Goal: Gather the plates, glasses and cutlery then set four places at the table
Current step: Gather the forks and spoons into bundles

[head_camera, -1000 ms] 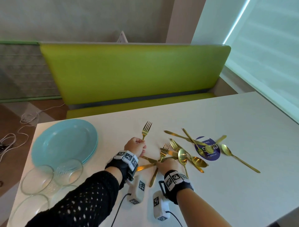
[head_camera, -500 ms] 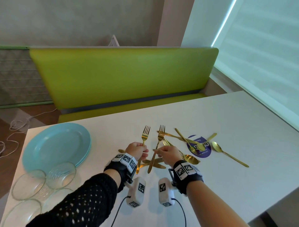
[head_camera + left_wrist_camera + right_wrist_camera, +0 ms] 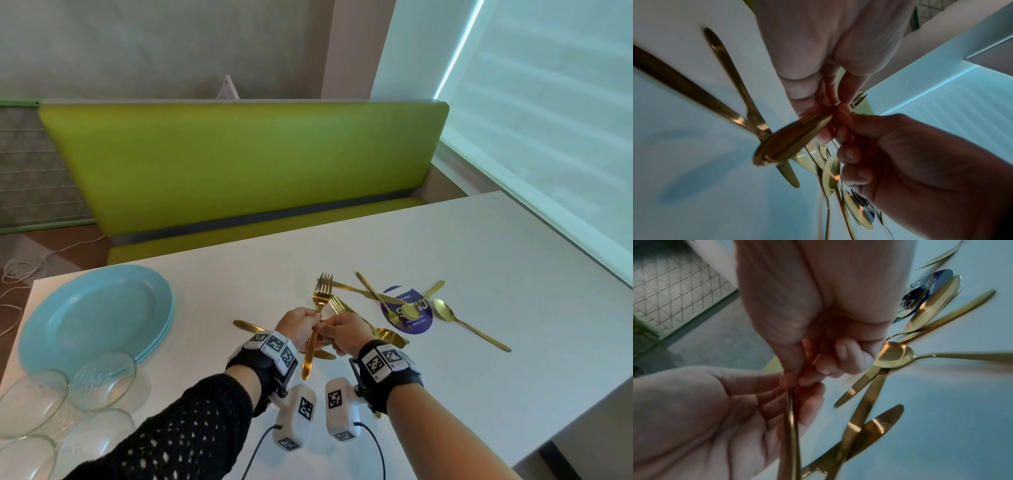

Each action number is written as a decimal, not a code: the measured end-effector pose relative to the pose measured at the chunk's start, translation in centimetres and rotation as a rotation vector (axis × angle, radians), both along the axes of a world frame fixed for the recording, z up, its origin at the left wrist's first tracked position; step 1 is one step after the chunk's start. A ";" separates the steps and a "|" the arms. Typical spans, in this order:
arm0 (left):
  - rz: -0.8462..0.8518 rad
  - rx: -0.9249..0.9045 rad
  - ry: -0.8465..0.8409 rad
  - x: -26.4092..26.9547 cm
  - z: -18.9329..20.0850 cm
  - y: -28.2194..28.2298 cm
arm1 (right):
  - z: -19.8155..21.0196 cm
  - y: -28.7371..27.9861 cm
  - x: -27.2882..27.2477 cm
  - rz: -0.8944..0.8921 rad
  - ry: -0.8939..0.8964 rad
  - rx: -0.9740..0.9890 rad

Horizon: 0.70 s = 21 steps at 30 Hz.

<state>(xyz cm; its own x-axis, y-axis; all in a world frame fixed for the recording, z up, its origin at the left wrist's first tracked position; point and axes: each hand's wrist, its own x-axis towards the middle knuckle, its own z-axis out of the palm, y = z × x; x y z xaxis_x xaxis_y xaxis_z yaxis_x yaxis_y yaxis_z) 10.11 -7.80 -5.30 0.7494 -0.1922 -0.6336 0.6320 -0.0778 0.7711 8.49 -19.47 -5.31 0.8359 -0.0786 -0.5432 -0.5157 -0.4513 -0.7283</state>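
Observation:
Two gold forks (image 3: 323,296) are held together, tines up, a little above the white table (image 3: 479,274). My left hand (image 3: 310,322) grips their handles, and my right hand (image 3: 329,334) pinches the same handles from the right. In the left wrist view the fork handles (image 3: 793,141) stick out toward the camera, below my left hand (image 3: 830,104). The right wrist view shows my right hand (image 3: 807,379) pinching the handles (image 3: 791,426), which lie across the left palm. More gold cutlery (image 3: 363,291) is scattered beyond the hands. A stack of blue plates (image 3: 96,315) sits at the left.
Several clear glass bowls (image 3: 102,380) stand in front of the plates at the table's left corner. A gold spoon (image 3: 469,323) and a round purple sticker (image 3: 407,310) lie to the right. A green bench (image 3: 239,164) runs behind the table.
My right hand lifted a fork from the pile and carried it left to the fork in my left hand. Both forks are now bunched together between the two hands.

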 end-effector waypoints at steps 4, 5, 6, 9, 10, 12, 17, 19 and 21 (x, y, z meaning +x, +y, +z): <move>-0.009 0.046 -0.012 0.0 -0.6 -0.7 | -0.7 -0.4 -0.2 -0.008 -0.019 -0.075; -0.007 0.061 -0.020 0.0 -0.7 -0.9 | -0.9 -0.7 -0.2 -0.008 -0.028 -0.095; 0.002 0.069 -0.030 0.1 -0.9 -0.9 | -1.0 -1.1 -0.2 -0.009 -0.039 -0.134; 0.044 0.111 -0.056 0.3 -1.0 -1.0 | -1.2 -3.3 -0.2 -0.045 -0.071 -0.374; 0.056 0.129 -0.066 0.4 -1.1 -0.9 | -1.1 -4.3 -0.2 -0.065 -0.062 -0.473; 0.067 0.160 -0.072 0.6 -1.3 -0.7 | -1.3 -5.9 -0.3 -0.092 -0.036 -0.637; 0.065 0.182 -0.049 0.9 -1.7 -0.6 | -3.0 -6.7 -0.3 0.153 -0.055 -0.833; 0.055 0.187 -0.049 0.9 -1.7 -0.7 | -3.6 -6.6 -0.1 0.212 -0.060 -0.882; 0.046 0.200 -0.057 0.9 -1.6 -0.7 | -3.8 -6.5 0.1 0.224 -0.056 -0.905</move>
